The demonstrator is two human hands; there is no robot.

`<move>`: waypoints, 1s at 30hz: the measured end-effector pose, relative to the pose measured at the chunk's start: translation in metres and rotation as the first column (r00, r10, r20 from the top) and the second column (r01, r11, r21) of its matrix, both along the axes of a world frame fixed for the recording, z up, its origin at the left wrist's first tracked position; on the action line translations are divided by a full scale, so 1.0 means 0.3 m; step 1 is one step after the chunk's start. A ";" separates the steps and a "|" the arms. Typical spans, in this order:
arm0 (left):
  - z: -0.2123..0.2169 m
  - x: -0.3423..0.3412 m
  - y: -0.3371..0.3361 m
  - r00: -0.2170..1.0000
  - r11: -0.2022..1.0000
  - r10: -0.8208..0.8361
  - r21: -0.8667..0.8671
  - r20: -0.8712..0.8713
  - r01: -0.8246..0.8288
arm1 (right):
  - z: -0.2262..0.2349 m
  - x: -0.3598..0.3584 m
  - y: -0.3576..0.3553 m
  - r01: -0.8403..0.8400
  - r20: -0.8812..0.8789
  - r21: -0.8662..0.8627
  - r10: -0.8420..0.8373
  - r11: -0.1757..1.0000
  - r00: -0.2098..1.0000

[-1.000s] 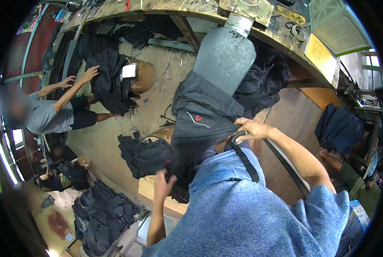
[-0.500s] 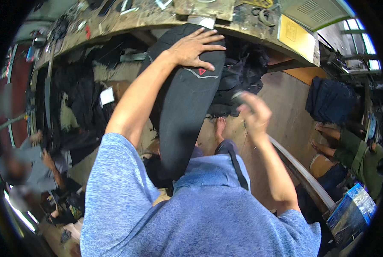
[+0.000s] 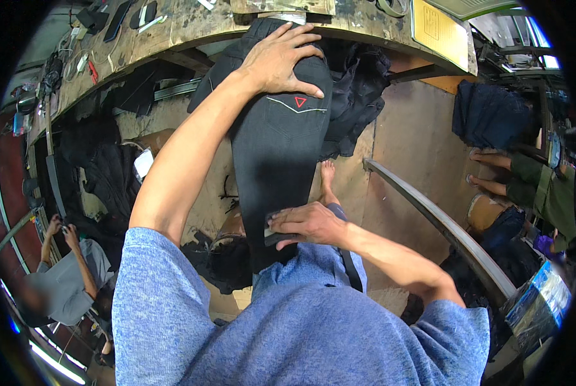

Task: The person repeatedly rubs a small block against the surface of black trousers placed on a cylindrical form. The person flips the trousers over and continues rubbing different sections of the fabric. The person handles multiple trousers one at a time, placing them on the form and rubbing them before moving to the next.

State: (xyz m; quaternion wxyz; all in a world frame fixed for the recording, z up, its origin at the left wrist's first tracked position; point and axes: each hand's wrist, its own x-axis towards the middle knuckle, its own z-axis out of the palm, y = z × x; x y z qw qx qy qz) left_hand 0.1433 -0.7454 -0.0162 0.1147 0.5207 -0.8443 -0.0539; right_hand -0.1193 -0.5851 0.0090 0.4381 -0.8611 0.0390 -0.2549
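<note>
A pair of black jeans (image 3: 278, 145) stretches smooth and long from the table's edge to my waist. Its back pocket bears pale stitching and a small red triangle (image 3: 300, 102). My left hand (image 3: 278, 64) lies on the jeans above that pocket, fingers spread and thumb stretched out, holding nothing. Close to my waist, my right hand (image 3: 307, 224) is closed on a small flat grey pad (image 3: 271, 235), which it presses to the lower part of the jeans. The pad looks like a sanding pad; my fingers cover part of it.
A worn wooden table (image 3: 191, 29) runs across the front, with a yellow booklet (image 3: 438, 35) at its right. Dark garments (image 3: 355, 96) hang below it. A metal rail (image 3: 439, 222) slants along the right. Other people are at the left (image 3: 75, 270) and right (image 3: 545, 193).
My right hand has swung from the air at the right onto the lower jeans, with the grey pad in it. My left hand stays spread near the pocket.
</note>
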 end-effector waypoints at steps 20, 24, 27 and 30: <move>-0.031 -0.011 -0.015 0.995 0.982 0.017 -0.185 -0.102 -0.036 | -0.128 0.169 0.199 0.439 -0.216 -0.087 -0.447 0.894 0.868; -0.016 -0.003 -0.076 0.983 0.978 -0.170 -0.136 -0.070 0.160 | -0.058 0.161 0.291 0.123 -0.123 0.309 -0.089 0.943 0.988; -0.007 0.003 -0.130 0.951 0.958 -0.287 -0.028 -0.115 0.286 | -0.066 0.269 0.021 0.209 -0.008 -0.047 -0.209 0.977 0.978; -0.013 0.002 -0.152 0.949 0.952 -0.293 0.054 -0.113 0.300 | -0.146 0.394 -0.210 0.538 -0.155 -0.032 -0.536 0.842 0.830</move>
